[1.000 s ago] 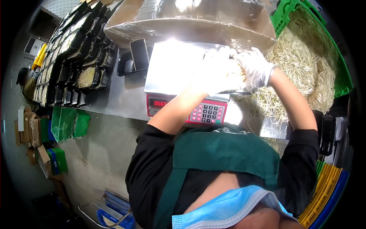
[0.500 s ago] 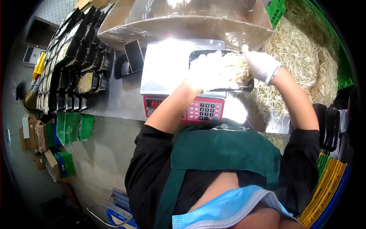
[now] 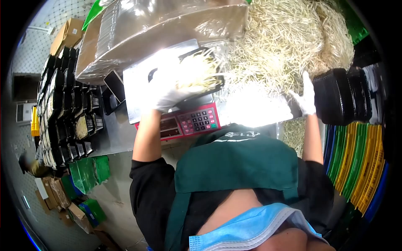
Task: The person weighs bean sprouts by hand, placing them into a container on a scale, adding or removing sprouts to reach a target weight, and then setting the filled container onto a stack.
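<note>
My left hand [image 3: 167, 92], in a white glove washed out by glare, grips the near left side of a black plastic tray [image 3: 217, 86]. Pale bean sprouts [image 3: 199, 70] fill the tray, which is over the metal plate of a red digital scale [image 3: 199, 120]. On the right, my gloved right hand [image 3: 306, 97] is open, thumb and fingers apart, with nothing seen in it. It is at the near edge of a large heap of sprouts [image 3: 280, 46], beside a stack of black trays [image 3: 340, 96].
Stacked black trays of sprouts [image 3: 56, 108] stand at the left. A dark phone-like slab [image 3: 114, 87] leans on a small black tray. A plastic-covered box [image 3: 163, 31] stands behind the scale. Coloured crates [image 3: 356, 163] are stacked at lower right. Another person [image 3: 31, 165] is at far left.
My right hand has left the tray and moved right, down to the edge of the heap, its fingers opening. My left hand stays on the tray. The view has turned to the right.
</note>
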### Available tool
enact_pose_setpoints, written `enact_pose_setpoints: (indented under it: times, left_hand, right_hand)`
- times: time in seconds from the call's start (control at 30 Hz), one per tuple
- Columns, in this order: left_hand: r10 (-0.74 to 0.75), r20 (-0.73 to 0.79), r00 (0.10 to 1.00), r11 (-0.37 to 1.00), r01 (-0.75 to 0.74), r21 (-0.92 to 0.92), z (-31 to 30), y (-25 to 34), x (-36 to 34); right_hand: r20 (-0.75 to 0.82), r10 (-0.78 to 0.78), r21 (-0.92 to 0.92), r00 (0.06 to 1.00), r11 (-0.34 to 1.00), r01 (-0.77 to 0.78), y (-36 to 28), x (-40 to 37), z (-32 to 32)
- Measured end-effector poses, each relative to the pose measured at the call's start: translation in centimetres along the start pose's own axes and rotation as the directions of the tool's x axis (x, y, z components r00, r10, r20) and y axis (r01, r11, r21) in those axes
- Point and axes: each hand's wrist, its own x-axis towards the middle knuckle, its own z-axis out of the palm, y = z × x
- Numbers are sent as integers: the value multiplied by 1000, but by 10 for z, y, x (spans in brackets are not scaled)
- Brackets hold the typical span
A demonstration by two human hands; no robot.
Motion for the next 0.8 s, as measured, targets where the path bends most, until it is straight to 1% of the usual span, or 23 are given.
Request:
enact_pose_setpoints:
  times: [0.03,0.1,0.13,0.17,0.2,0.23,0.27,0.3,0.33,0.37,0.4,0.43,0.47,0.5,0.53,0.57,0.6,0.63,0.67,0.7,0.73,0.77,0.8]
  left_hand:
    - [4,13,1000,1000,-4,2,-1,2,-1]
    - [-206,14,978,977,205,58,-3,6,-3]
    - [-223,7,975,970,221,101,-3,12,-3]
    - [-233,17,972,967,230,108,0,12,-4]
    - [-257,9,966,966,257,27,3,8,-3]
    - [-283,-4,959,958,282,-55,5,5,-2]
    - [-215,-82,973,971,222,87,7,4,-3]
    - [-220,-90,971,969,228,95,5,8,-3]
    - [-84,-134,987,986,101,130,1,13,-1]
    - [49,-174,984,985,-19,170,-2,14,-2]
    - [127,-288,949,984,-83,160,11,-9,-1]
    - [102,-306,947,984,-51,172,3,-4,-5]
    - [166,-322,932,957,-74,280,-11,7,-5]
    - [228,-326,917,918,-91,386,-23,10,-10]
    - [169,-330,929,963,-85,256,-28,-3,-19]
    - [114,-330,937,990,-79,118,-33,-16,-29]
    - [71,-275,959,982,-18,190,-48,-16,-39]
    - [-211,-110,971,962,226,151,-68,-2,-50]
    - [-340,-290,895,931,277,-237,-64,-25,-71]
    - [-504,-405,763,783,206,-588,-54,-57,-99]
    - [-554,-430,713,716,144,-684,-50,-95,-119]
    - [-600,-446,664,644,70,-762,-50,-122,-135]
    - [-654,-454,606,628,99,-772,-53,-109,-134]
  right_hand:
    - [-15,176,64,984,982,-175,5,-25,2]
    - [-23,162,-245,986,956,-163,-10,-61,23]
    - [9,145,-1,989,989,-145,-31,-65,35]
    - [-52,-81,70,995,994,84,-38,-66,56]
    - [30,-220,154,975,965,213,-68,-54,56]
    - [85,-309,192,947,938,289,-100,-47,63]
    - [132,-398,232,908,903,362,-129,-40,70]
    - [126,-408,240,904,897,371,-154,-32,79]
    - [182,-556,155,811,831,535,-177,-24,89]
    - [251,-682,81,687,722,687,-193,-15,95]
    - [409,-619,51,671,749,661,-203,1,97]
    - [553,-543,16,632,765,644,-214,25,101]
    - [261,-253,358,932,922,150,-217,47,129]
    - [110,-352,123,930,933,338,-229,71,82]
    - [397,-223,-148,890,942,302,-232,105,68]
    - [-4,-443,-72,897,894,441,-185,111,96]
    - [103,-460,-127,882,873,471,-164,123,86]
    - [1,-569,-140,823,815,563,-138,126,80]
    - [48,-516,-18,855,856,517,-125,121,64]
    - [32,-428,224,903,884,410,-122,117,48]
    - [47,-170,622,984,776,104,-130,110,38]
    - [195,81,870,977,445,-210,-143,100,31]
    - [126,117,954,985,260,-153,-156,92,31]
